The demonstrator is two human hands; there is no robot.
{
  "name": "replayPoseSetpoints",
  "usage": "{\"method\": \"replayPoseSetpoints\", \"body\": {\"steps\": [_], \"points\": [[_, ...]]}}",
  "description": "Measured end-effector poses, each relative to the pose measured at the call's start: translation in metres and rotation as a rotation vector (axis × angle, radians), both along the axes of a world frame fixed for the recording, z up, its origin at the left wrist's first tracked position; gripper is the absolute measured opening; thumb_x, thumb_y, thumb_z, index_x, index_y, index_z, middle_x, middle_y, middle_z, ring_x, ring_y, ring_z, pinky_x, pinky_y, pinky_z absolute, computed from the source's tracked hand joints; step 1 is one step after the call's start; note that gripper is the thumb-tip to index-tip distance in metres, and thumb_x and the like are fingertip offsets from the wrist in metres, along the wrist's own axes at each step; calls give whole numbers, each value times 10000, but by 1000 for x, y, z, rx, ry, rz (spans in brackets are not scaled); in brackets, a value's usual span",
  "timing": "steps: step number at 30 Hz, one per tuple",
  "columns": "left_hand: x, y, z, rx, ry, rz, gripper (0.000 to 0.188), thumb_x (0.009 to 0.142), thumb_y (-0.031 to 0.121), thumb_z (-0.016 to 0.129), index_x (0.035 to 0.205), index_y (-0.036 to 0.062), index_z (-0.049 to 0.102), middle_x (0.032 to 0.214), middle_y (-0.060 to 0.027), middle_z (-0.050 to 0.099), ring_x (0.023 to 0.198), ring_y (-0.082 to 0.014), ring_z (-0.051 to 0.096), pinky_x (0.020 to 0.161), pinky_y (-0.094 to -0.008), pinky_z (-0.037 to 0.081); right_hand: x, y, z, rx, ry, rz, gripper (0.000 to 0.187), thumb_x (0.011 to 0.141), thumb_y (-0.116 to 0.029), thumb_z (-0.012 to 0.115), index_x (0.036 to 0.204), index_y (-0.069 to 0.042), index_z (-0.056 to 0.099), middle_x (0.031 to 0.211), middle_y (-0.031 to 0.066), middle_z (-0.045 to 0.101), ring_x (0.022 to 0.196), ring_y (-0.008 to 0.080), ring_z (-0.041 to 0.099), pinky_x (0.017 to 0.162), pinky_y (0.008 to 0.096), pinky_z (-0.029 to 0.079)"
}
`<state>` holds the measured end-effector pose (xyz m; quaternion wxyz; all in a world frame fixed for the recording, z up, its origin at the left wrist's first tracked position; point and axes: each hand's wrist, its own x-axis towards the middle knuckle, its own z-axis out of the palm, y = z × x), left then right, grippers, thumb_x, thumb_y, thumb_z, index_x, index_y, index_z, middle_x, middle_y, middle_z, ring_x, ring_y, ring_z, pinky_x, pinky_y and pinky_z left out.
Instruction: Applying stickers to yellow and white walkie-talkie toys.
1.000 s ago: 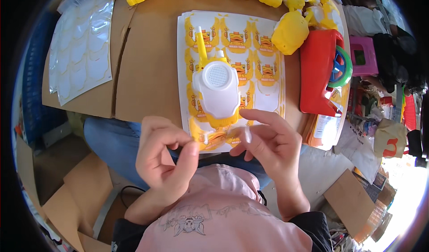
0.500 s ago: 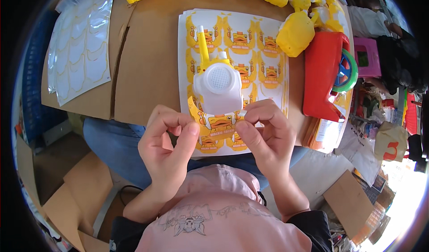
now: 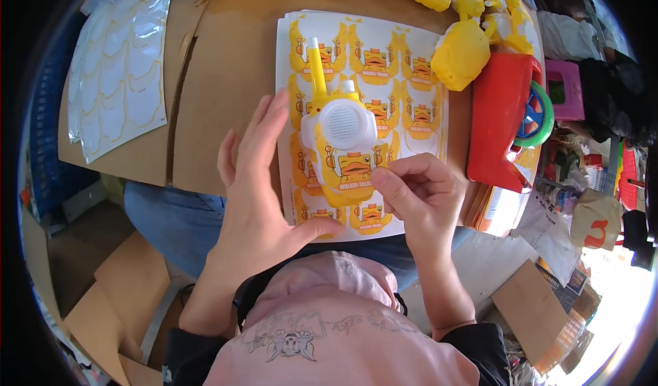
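Note:
A white and yellow toy walkie-talkie [image 3: 348, 123] with a round speaker grille and a yellow antenna lies face up on a stack of printed sticker sheets [image 3: 425, 88]. Over its lower front lies a yellow duck sticker [image 3: 354, 170]. My right hand [image 3: 426, 197] has thumb and forefinger pinched together at the sticker's right edge. To the left of the toy, my left hand [image 3: 257, 197] is open, fingers stretched away from me and thumb pointing right over the sheet's near edge. It holds nothing.
At the right stands a red tape dispenser [image 3: 499, 122] with a green-rimmed roll. Several yellow toy bodies [image 3: 460, 54] line the table's far edge and far right. Peeled sticker backing sheets [image 3: 127, 78] lie at the left on the cardboard-covered table [image 3: 226, 64].
The sticker, held at both edges before, now lies over the toy's lower front. My left hand has let go and spread open to the left; my right hand stays at the sticker's right edge.

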<state>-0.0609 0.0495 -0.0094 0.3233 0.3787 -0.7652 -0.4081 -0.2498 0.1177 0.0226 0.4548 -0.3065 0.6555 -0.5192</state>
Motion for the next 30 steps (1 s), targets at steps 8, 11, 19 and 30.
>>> {"method": "replayPoseSetpoints", "body": {"steps": [8,11,19,30], "points": [[-4,1,-4,-55,-140,-10,1237,570,316,919,1515,40,170,1519,-140,400,1429,-284,343,1118,-641,54,0,-1,-5,58,-25,-3,132,842,-24,763,895,46,665,777,56,681,642,54,605,563,177,492],[-5,1,-6,-57,-154,-2,1220,603,334,903,1517,40,151,1494,-137,436,1405,-288,373,1118,-641,58,-1,-1,-6,65,-17,-4,135,843,-25,763,893,49,663,780,57,680,643,56,605,567,178,494],[-4,2,-9,-50,-180,9,1185,652,449,870,1505,18,170,1487,-158,455,1438,-290,336,1155,-546,55,-2,-3,-4,69,1,7,133,842,-26,765,887,47,662,777,51,678,658,56,615,575,178,507],[-3,2,-11,-74,-161,14,1147,656,464,868,1483,30,202,1480,-161,464,1434,-285,344,1156,-545,43,-3,-3,-5,68,0,15,134,840,-28,768,877,44,661,773,52,677,631,53,608,554,175,502]]}}
